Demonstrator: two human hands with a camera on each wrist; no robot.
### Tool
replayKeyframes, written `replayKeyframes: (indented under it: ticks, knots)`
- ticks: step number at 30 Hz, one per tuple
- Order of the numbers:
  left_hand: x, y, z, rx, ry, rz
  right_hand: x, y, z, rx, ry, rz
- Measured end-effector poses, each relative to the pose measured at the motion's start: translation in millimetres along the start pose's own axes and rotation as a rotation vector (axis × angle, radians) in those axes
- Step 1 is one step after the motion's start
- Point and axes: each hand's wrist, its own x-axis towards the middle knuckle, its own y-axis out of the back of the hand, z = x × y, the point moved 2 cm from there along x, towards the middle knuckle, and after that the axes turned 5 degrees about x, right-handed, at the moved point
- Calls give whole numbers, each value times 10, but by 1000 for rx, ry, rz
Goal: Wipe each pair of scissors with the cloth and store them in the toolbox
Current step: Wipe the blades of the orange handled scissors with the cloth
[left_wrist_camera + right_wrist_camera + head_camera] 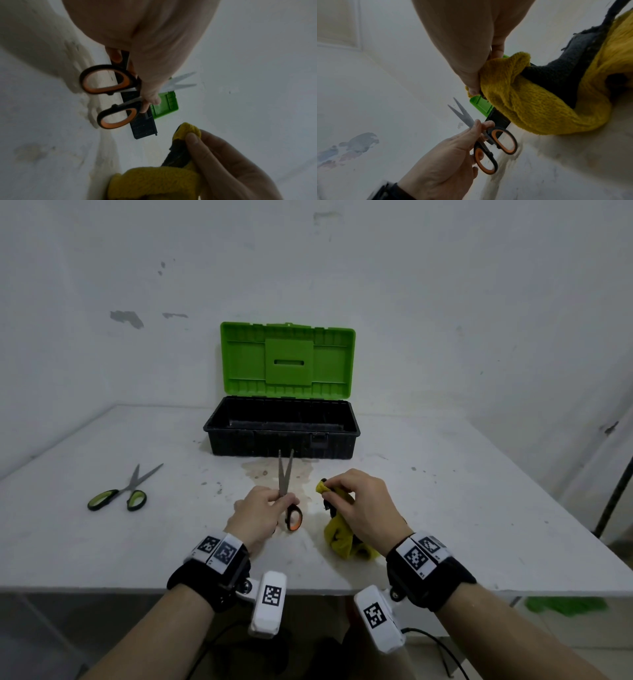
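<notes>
My left hand (265, 506) holds the orange-and-black scissors (287, 491) upright above the table, pinching them near the pivot; the blades stand slightly apart and point toward the toolbox. The same scissors (111, 94) (489, 143) show in both wrist views. To their right, my right hand (356, 501) grips a bunched yellow cloth (342, 534) (530, 97) with a dark patch, its lower part lying on the table. Cloth and blades are apart. A second pair, green-handled scissors (120, 493), lies on the table at the left. The toolbox (282, 428) stands open behind, its green lid up.
The white table (445, 508) meets a white wall behind the toolbox. A brownish stain (263, 474) marks the tabletop in front of the box. A dark pole (616, 491) stands past the right edge, and something green (565, 606) lies on the floor there.
</notes>
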Motion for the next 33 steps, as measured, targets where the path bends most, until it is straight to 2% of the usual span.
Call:
replayKeyframes:
  ticks: [3,7,13,16,20,26,30,33]
  knots:
    - [-29,-9,65,-185,-21,-46,-2,-9,11,-3,-5,-8]
    - [-90,-25,76,-369,100,-128,-4,-1,58,134,-91,32]
    - [-194,-72,72,-385,107,-269,-13,-28,134,203,-249,-64]
    - [-249,-127,57,-429,89,-294,-25,-45,151,282,-343,-108]
    - [-306,-211,47,-502,53,-291,-30,-20,133,277,-247,-111]
    - [-301,-247,131,-478,89,-291,-1,5,95,243,-154,-67]
    - [-325,-285,192,-502,88,-303,30,-66,89,106,-47,-62]
    - [-311,-308,201,-546,99,-272,2,-129,91,-3,16,-125]
